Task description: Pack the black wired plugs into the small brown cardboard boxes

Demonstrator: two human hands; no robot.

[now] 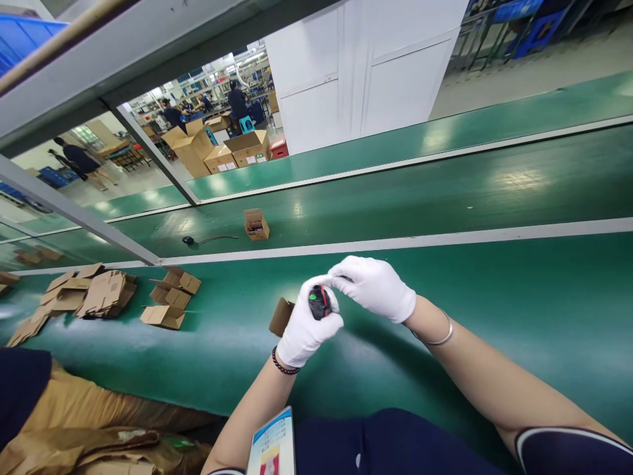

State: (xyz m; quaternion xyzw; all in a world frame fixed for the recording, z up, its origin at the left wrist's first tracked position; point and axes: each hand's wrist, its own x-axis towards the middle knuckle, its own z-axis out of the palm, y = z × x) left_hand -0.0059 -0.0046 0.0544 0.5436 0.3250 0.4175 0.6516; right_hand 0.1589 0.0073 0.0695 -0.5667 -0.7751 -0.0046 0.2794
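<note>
Gloves white, smooth: left hand [306,326] grips rounded black part [319,303]; right hand [376,287] touching.

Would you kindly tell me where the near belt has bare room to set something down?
Bare green belt lies right of the right hand. Left is crowded: flat cartons, folded boxes.
</note>
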